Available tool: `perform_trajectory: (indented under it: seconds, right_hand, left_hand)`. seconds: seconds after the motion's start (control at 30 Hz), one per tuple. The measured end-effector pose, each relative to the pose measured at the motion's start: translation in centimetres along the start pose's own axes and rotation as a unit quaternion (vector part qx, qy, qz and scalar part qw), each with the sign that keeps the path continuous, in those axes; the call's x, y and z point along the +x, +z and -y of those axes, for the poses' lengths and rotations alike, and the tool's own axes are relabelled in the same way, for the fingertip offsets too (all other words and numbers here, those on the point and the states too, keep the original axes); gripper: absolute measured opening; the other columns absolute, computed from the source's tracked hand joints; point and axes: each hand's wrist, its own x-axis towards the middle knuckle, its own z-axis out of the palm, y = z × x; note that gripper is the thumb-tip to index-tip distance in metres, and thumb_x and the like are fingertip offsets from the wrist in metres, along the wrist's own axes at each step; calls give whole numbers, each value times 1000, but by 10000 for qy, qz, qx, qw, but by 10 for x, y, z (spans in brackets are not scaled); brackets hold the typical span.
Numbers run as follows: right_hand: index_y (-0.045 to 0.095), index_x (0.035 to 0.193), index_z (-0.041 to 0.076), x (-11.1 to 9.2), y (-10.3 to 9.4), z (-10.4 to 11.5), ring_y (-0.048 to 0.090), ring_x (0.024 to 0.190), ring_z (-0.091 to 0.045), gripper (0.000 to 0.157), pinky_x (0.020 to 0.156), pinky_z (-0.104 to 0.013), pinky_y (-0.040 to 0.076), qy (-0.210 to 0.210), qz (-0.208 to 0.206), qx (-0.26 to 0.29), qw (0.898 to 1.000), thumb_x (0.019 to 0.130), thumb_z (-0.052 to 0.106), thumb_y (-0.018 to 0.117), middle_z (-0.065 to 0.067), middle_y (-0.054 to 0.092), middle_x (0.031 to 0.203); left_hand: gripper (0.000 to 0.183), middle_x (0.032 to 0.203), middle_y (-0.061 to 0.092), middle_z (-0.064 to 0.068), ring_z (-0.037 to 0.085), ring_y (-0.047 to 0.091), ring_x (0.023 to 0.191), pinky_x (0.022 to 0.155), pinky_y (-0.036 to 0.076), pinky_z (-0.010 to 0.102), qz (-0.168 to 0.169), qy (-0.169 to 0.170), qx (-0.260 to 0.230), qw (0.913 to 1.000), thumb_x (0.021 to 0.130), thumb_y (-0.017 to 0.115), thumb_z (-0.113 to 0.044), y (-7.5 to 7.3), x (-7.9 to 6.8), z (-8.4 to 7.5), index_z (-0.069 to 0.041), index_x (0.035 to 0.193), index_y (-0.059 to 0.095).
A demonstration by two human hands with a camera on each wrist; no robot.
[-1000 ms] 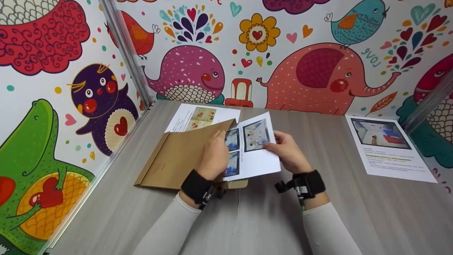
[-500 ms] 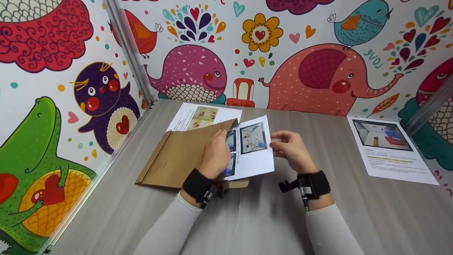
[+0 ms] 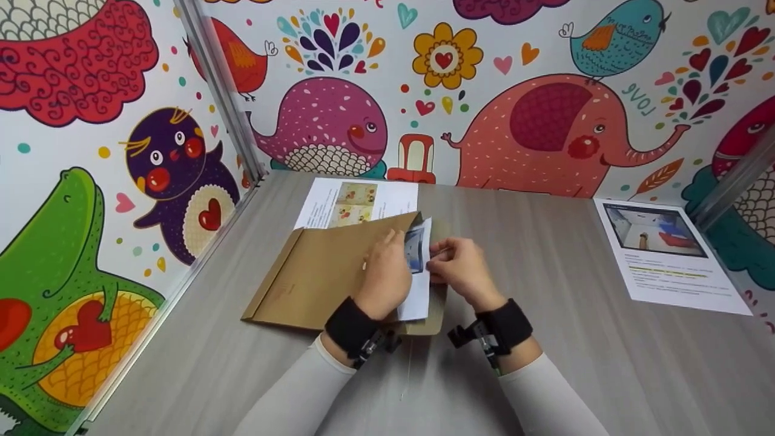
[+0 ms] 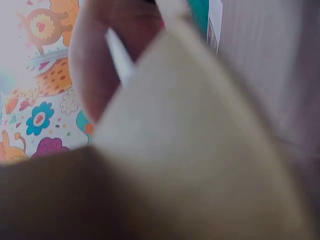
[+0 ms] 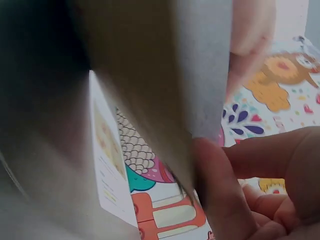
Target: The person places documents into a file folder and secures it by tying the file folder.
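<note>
A brown paper envelope (image 3: 321, 272) lies tilted over the table, its mouth facing right. My left hand (image 3: 387, 275) grips it near the mouth. Most of a printed sheet (image 3: 415, 303) is inside the envelope; a strip with part of a picture sticks out. My right hand (image 3: 460, 269) pinches that sheet's right edge between thumb and fingers. The right wrist view shows the right thumb and fingers (image 5: 220, 185) close up at the pale paper edge. In the left wrist view, the blurred envelope flap (image 4: 185, 135) covers much of the frame.
Behind the envelope a printed page (image 3: 393, 194) lies partly covered on the grey table (image 3: 545, 242). Another page (image 3: 672, 254) with a picture and text lies at the right. A thin string (image 3: 407, 375) trails toward the front. Cartoon-printed walls (image 3: 521, 139) enclose the back and sides.
The sheet has gone leftward, deeper into the envelope, with the right hand following. The left hand and the envelope have shifted slightly right and toward the front.
</note>
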Motion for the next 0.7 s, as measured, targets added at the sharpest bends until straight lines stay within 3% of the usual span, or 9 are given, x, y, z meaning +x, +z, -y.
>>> perform_trajectory:
  seconds: [0.13,0.27,0.33,0.43,0.53,0.7]
  right_hand:
    - [75,108,-3,-3,14,-3,71,69,-13,25,64,-29,62,-604,79,-750,9953,84,-1,74,-10,78,84]
    - [78,113,-3,-1,20,-8,66,71,-12,31,69,-29,55,-1359,605,-1421,9786,82,3,76,-10,78,88]
    - [78,114,-3,0,19,-9,66,71,-11,31,69,-29,55,-1500,917,-1439,9739,84,4,76,-11,79,89]
    - [77,117,-3,1,10,-7,68,69,-11,32,65,-28,56,-1203,1073,-1238,9791,86,4,75,-11,79,87]
    - [74,122,-6,3,-10,-7,72,71,-12,34,65,-27,60,-696,941,-876,9893,90,4,73,-13,80,90]
    - [67,130,-11,12,-49,-18,75,81,-11,36,76,-25,64,-130,502,-272,9983,96,3,70,-15,78,97]
  left_hand:
    - [48,155,53,30,47,49,147,114,39,76,-19,300,130,9995,97,53,11,4,-8,-7,11,146,56]
    - [47,154,54,29,45,51,146,107,43,79,-36,531,468,9975,98,52,11,5,-13,-11,11,144,57]
    - [46,155,54,28,44,50,147,107,43,79,28,508,518,9974,99,51,10,5,-13,-11,10,145,57]
    - [46,157,53,26,44,48,149,107,42,79,95,369,706,9968,100,53,8,6,-12,-13,8,146,56]
    - [47,159,50,25,46,45,150,106,43,79,225,290,1095,9933,102,53,5,11,-16,-18,6,149,54]
    - [50,162,45,29,49,43,149,102,48,77,1044,475,1609,9803,103,56,-2,27,-31,-30,6,152,50]
